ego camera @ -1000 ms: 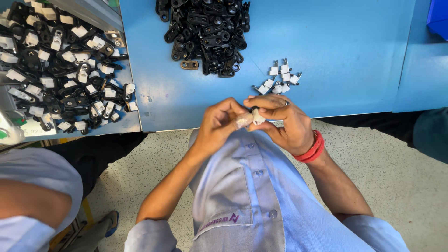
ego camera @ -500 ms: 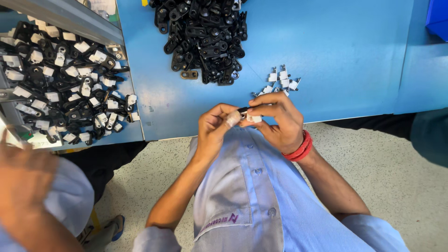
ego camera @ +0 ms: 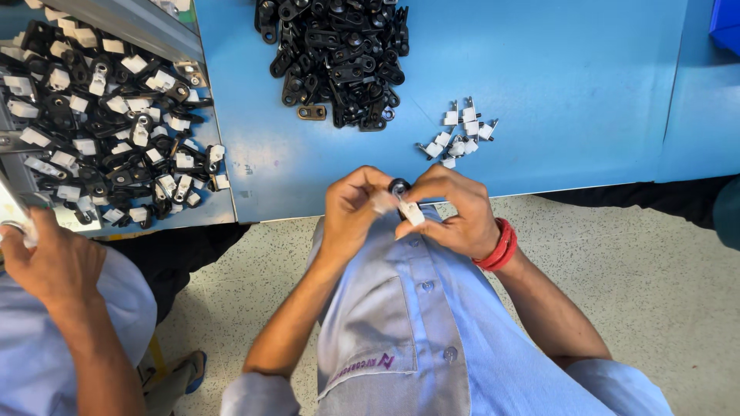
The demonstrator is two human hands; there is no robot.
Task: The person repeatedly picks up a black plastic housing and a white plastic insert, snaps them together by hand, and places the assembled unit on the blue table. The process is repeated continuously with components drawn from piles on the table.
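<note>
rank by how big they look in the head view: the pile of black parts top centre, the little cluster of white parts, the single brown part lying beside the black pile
1. Pile of black parts, by far the largest.
2. Cluster of white parts.
3. Single brown part, smallest.
All three lie on the blue table at similar distance, so the order is safe.

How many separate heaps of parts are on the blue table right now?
3: a black-parts pile top centre, a small white-clips cluster to its right, and a mixed black-and-white heap at left. More may lie beyond the frame.
</note>
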